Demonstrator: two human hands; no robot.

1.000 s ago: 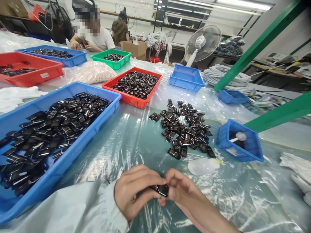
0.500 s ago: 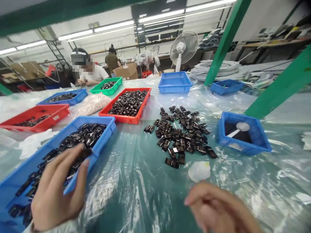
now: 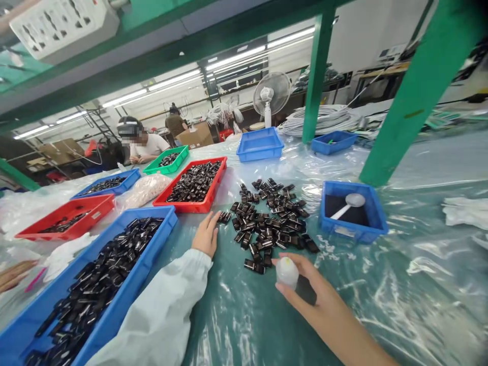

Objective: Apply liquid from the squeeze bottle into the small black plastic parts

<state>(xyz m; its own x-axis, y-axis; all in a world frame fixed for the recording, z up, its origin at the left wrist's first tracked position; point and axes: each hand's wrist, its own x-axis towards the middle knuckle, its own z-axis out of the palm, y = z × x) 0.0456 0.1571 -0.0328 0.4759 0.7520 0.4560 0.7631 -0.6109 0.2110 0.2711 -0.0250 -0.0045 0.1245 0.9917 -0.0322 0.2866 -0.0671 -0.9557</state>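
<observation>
The right hand [image 3: 305,287] is curled around a small translucent white plastic squeeze bottle [image 3: 286,272], holding it just at the near edge of a loose heap of small glossy black rectangular parts [image 3: 269,221] on the table. The left hand [image 3: 207,236], in a pale sleeve, lies open and flat with its fingertips [image 3: 215,219] at the heap's left edge, just short of two stray pieces; it holds nothing.

Left of that arm sits a long blue plastic tray [image 3: 114,310] full of the same black parts. Beyond it stand a red tray [image 3: 198,206] of parts, another red tray [image 3: 66,223], a bag of pale pieces [image 3: 143,188], and green [image 3: 170,160] and blue [image 3: 109,185] trays near a seated co-worker [image 3: 143,145]. Right of the heap, a small blue bin [image 3: 353,229] holds a white scoop.

The table is covered in crinkled clear plastic sheet [image 3: 400,284] over green. Green steel posts [image 3: 415,96], a white fan [image 3: 269,99] and coils of white cable stand at the far side.

Half a second ago the left hand was over the long blue tray and the bottle lay alone on the sheet; a second ago both hands pinched one black part together.
</observation>
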